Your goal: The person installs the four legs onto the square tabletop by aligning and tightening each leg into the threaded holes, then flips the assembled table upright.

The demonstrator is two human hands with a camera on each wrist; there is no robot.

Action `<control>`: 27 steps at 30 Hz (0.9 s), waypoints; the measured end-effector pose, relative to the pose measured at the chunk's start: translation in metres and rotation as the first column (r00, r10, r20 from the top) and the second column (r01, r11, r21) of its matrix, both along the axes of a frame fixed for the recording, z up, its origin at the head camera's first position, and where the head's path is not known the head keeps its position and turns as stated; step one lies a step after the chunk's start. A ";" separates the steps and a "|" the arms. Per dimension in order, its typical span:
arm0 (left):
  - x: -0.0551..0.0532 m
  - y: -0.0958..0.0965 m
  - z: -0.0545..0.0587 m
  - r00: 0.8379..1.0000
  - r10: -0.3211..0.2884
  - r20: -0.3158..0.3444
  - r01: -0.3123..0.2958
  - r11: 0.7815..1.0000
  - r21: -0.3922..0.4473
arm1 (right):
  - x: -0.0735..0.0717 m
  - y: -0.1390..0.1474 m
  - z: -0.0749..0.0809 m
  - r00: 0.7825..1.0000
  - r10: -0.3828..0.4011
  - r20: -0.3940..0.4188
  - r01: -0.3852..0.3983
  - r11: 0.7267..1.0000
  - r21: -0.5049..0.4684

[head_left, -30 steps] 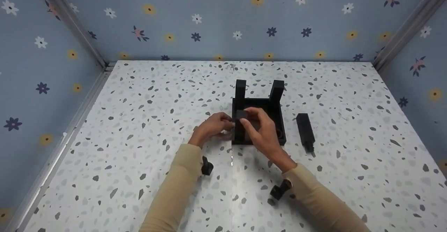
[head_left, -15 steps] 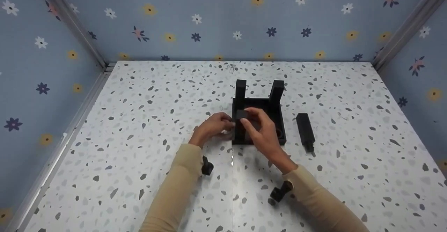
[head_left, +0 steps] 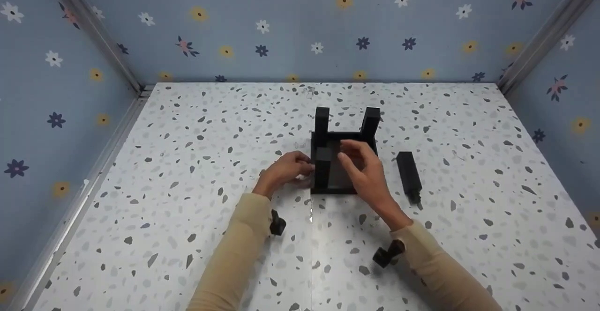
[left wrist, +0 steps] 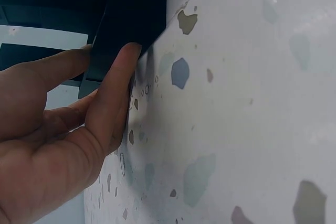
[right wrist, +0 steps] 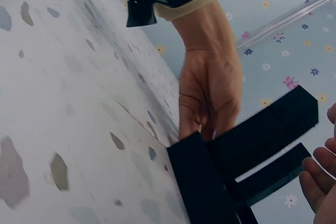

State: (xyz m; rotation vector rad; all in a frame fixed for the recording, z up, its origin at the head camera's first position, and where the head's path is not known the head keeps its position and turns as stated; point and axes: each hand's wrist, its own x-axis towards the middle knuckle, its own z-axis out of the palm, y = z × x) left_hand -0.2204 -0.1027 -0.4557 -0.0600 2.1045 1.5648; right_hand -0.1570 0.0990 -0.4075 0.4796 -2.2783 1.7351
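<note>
A small black table frame [head_left: 335, 190] lies upside down on the tabletop, its square rim below and three legs pointing up. Two are the far legs, left [head_left: 322, 121] and right [head_left: 371, 121]; the near left leg [head_left: 322, 163] stands closest to my hands. My left hand [head_left: 283, 170] holds the frame's left side between thumb and fingers, seen close in the left wrist view at the black edge [left wrist: 136, 9]. Over the frame, my right hand [head_left: 372, 177] is empty, fingers loosely bent and apart from the near left leg. It covers the near right corner.
To the right of the frame lies a loose black leg [head_left: 409, 173] with a narrow threaded end toward me. The speckled tabletop [head_left: 211, 128] is bounded by flowered panels [head_left: 300, 30] at the back and sides.
My right hand has let go of the near left leg's top and moved a little to the right. The leg stays upright. My left hand has kept its place.
</note>
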 end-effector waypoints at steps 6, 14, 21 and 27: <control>0.002 0.000 0.001 1.000 0.004 -0.002 -0.004 1.000 -0.017 | -0.007 0.022 0.005 0.995 -0.087 0.052 0.087 0.996 0.008; 0.003 0.000 0.003 1.000 0.009 0.002 -0.009 1.000 -0.007 | -0.012 0.052 0.007 0.972 -0.190 0.138 0.188 0.982 0.028; 0.002 0.000 0.001 1.000 0.010 0.007 -0.010 1.000 -0.024 | -0.019 0.076 -0.007 0.945 -0.249 0.214 0.246 0.968 0.044; 0.001 0.000 0.000 1.000 0.000 0.000 0.000 0.999 -0.036 | -0.033 0.102 -0.036 0.915 -0.318 0.247 0.295 0.947 0.126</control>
